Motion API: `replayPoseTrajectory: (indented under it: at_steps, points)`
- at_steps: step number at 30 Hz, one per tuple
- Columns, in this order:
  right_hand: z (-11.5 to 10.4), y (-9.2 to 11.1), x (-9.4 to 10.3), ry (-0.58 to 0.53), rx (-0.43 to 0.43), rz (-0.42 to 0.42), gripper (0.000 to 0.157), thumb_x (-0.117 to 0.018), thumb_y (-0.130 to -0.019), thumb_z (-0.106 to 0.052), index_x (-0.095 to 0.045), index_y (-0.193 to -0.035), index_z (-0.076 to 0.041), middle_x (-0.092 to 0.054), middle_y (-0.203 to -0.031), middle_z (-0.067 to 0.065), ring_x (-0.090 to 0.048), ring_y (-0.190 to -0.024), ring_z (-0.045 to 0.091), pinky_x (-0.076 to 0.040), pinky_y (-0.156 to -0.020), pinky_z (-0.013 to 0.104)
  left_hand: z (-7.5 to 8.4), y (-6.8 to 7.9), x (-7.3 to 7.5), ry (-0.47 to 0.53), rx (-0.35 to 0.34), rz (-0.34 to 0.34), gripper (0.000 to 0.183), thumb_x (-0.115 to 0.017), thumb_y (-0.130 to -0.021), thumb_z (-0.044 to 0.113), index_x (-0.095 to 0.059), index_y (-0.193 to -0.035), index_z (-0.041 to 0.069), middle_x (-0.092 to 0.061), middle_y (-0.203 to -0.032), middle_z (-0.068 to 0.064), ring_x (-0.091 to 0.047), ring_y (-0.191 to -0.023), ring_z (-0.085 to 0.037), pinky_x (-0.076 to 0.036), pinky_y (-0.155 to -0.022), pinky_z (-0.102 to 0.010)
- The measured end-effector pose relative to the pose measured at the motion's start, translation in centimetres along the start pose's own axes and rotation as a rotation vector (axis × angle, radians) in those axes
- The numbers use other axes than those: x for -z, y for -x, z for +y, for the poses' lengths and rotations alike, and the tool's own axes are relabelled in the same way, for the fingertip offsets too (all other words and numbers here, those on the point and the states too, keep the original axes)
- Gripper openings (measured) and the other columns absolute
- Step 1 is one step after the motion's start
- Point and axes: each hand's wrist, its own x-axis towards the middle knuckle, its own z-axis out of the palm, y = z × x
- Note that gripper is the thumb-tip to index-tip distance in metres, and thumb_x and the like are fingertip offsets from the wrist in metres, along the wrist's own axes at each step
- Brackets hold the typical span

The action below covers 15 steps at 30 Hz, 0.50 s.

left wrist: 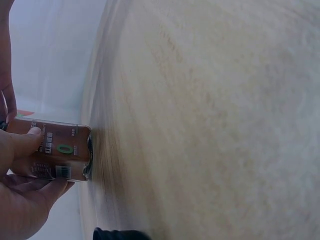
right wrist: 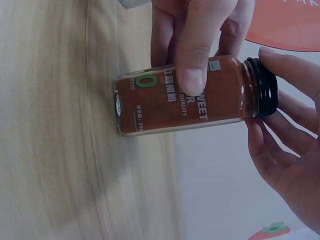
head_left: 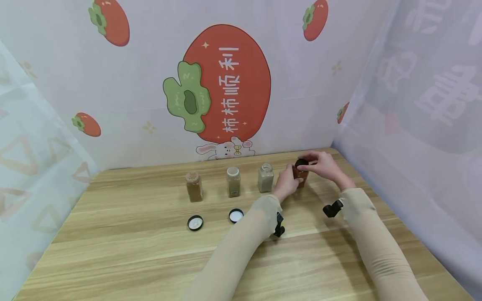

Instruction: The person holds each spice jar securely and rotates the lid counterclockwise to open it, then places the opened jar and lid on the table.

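Observation:
A square glass spice jar (right wrist: 150, 105) of red-brown powder stands upright at the back right of the table. Its black lid (right wrist: 267, 87) sits on the neck. My left hand (head_left: 287, 182) grips the jar's body, thumb across the printed label in both wrist views. The fingers of my right hand (head_left: 323, 166) pinch the lid from around its edge. Left of the hands stand three more jars without lids: one with pale powder and a bare glass mouth (head_left: 265, 179), one with a white top (head_left: 233, 182), and one with brown powder and a holed shaker top (head_left: 194, 187).
Two black lids lie upturned in front of the jars, one at the left (head_left: 195, 223) and one beside my left forearm (head_left: 236, 215). Behind the wooden table (head_left: 124, 234) hangs a printed cloth (head_left: 139, 83), with more cloth along both sides.

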Motion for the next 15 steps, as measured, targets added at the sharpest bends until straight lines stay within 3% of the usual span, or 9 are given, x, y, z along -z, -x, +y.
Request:
replayPoseTrajectory:
  at_steps: [7,15]
  points:
    - [-0.96,-0.01,0.7,-0.06,0.03,-0.081,0.039,-0.068,-0.088,-0.012,-0.06,-0.123,0.003,-0.061,-0.12,0.025,-0.058,-0.112,0.038,-0.047,-0.094,0.052,0.04,-0.04,0.08,-0.011,0.01,-0.002,0.037,-0.066,-0.09,0.023,-0.047,-0.119,0.012,-0.063,-0.119,-0.01,-0.062,-0.108,-0.018,-0.05,-0.088,-0.029]
    - [-0.01,-0.22,0.76,-0.091,0.06,-0.114,0.036,-0.065,-0.089,-0.009,-0.06,-0.124,-0.001,-0.061,-0.122,0.023,-0.057,-0.114,0.037,-0.047,-0.094,0.051,0.08,0.04,0.06,-0.01,0.014,-0.01,0.038,-0.065,-0.091,0.023,-0.046,-0.122,0.012,-0.063,-0.121,-0.01,-0.061,-0.109,-0.018,-0.051,-0.089,-0.03]
